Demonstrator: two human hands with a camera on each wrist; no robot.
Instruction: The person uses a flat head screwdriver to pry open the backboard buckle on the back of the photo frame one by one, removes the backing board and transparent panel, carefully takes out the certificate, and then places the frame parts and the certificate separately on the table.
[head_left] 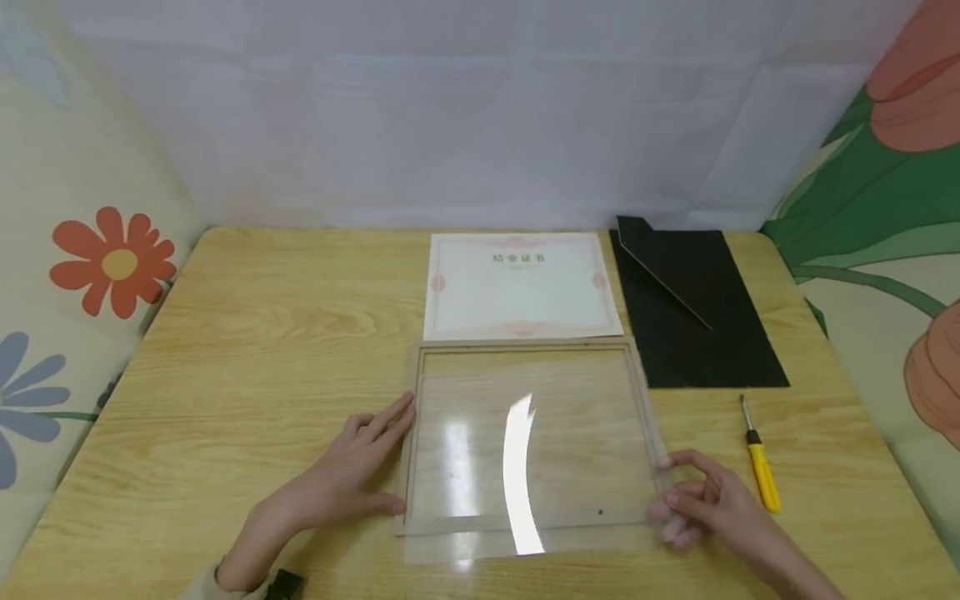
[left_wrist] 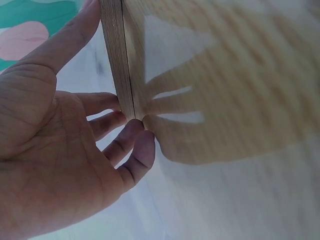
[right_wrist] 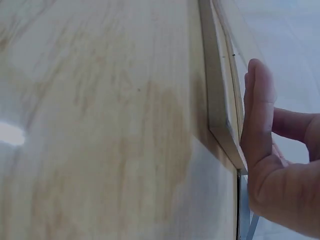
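A light wooden picture frame point(head_left: 525, 343) lies on the table in front of me. Over its opening is a clear, shiny sheet point(head_left: 519, 467), its near edge extending past the frame's near rail and a bright glare running down it. My left hand point(head_left: 341, 471) rests against the frame's left side, fingers and thumb spread along the edge; the left wrist view shows its fingertips on the wooden rail point(left_wrist: 118, 55). At the right side, my right hand point(head_left: 708, 500) pinches the sheet's right edge between thumb and fingers. The right wrist view shows that hand beside the frame's corner point(right_wrist: 220, 110).
A certificate point(head_left: 521, 292) lies just beyond the frame. To its right is a black backing board point(head_left: 705, 350) with a raised stand leg point(head_left: 660, 279). A yellow-handled screwdriver point(head_left: 763, 475) lies near the right hand on the wooden table point(head_left: 285, 333).
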